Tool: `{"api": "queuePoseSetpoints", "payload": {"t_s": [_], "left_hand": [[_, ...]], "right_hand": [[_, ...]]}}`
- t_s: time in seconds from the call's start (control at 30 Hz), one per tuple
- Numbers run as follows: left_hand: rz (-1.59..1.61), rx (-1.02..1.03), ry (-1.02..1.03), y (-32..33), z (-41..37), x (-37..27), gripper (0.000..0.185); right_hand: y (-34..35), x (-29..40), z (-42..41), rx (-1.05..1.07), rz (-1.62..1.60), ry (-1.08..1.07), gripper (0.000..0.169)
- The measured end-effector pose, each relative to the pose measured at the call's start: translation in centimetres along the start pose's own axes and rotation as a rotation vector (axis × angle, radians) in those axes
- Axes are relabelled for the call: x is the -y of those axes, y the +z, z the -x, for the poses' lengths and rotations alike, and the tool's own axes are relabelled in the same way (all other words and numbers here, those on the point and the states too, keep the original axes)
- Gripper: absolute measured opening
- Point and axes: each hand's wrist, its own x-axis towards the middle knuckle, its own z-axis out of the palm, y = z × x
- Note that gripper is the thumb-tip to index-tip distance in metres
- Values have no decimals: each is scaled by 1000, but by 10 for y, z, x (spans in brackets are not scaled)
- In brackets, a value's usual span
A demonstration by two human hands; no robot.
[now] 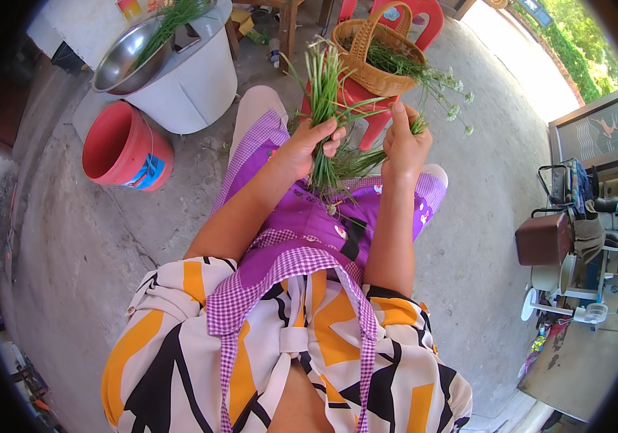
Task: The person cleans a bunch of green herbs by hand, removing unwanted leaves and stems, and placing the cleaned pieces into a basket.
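My left hand (317, 142) is closed around an upright bunch of green chives (326, 103), pale stem ends at the top and leaves hanging over my lap. Beside it on the right, my right hand (405, 142) grips a smaller bundle of green stems (366, 161), whose ends stick out at both sides of the fist. Loose stems lie on the purple apron (309, 216) across my knees. Ahead, a wicker basket (382, 76) with more greens and white flower heads (452, 108) rests on a red plastic chair (366, 100).
A metal bowl (125, 62) holding long greens stands on a white surface (195, 92) at the upper left. Below it, a red bucket (119, 146) stands on the concrete floor (81, 260). A brown box (543, 239) and household items are at the right.
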Motion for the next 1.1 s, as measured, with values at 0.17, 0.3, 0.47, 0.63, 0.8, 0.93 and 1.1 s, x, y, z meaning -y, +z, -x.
{"api": "queuePoseSetpoints", "payload": {"t_s": [0.17,0.3,0.47,0.63,0.8,0.93,1.1], "left_hand": [[-91,-105,-26,1,0,-6,21],[-102,-211,44,-10,-5,-2,15],[-65,-233,138,-10,-5,-3,17],[-45,-196,173,-6,-4,-4,19],[-44,-189,165,-6,-4,-5,19],[-47,-184,159,-7,-5,-5,19],[-35,-178,160,-7,-5,-5,19]], "right_hand": [[-2,4,0,-3,-58,14,18],[-5,8,-4,-93,-107,-25,17],[-27,3,-13,-197,-73,-12,22],[-34,-27,-6,-56,-100,151,25],[-28,-36,1,188,-117,267,28],[-27,-38,-4,208,-87,231,20],[-33,-39,-10,91,-167,205,15]]}}
